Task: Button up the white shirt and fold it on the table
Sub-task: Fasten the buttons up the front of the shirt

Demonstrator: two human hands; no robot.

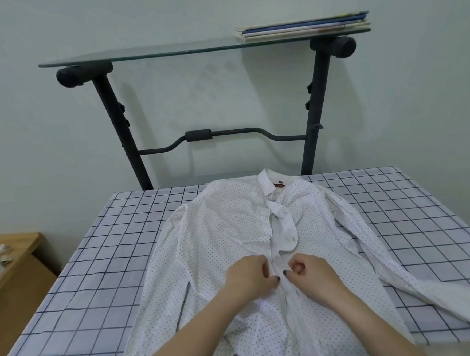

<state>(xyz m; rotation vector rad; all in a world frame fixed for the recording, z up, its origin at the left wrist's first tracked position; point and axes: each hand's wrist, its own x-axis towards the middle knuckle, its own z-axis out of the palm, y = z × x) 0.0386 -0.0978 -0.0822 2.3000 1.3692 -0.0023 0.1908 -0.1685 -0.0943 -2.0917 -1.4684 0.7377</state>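
We are looking down at the white shirt [221, 234], dotted all over with small dark specks, lying front-up along the middle of the table [95, 271], collar [270, 183] at the far edge and hem hanging over the near edge towards us. The table wears a pale cloth with a dark grid. One sleeve [401, 271] trails out across the cloth to our right and off the near right edge; the other lies folded close along the shirt's left side.

Both our hands are at the front opening, about halfway down the shirt. Our left hand [249, 277] has its fingers curled, pinching the left edge of the placket, thumb tip pressed onto the fabric. Our right hand [310, 275] is curled too, thumb and forefinger pinching the opposite edge just beside it. The two hands are almost touching. The button itself is too small for us to make out.

Above our hands the front gapes a little, with a cuff [284, 230] lying across the chest.

Behind the table stands a dark metal frame with a glass shelf [164, 51], and a stack of books [304, 26] lies at its right end. At the left, a wooden cabinet [15, 271].
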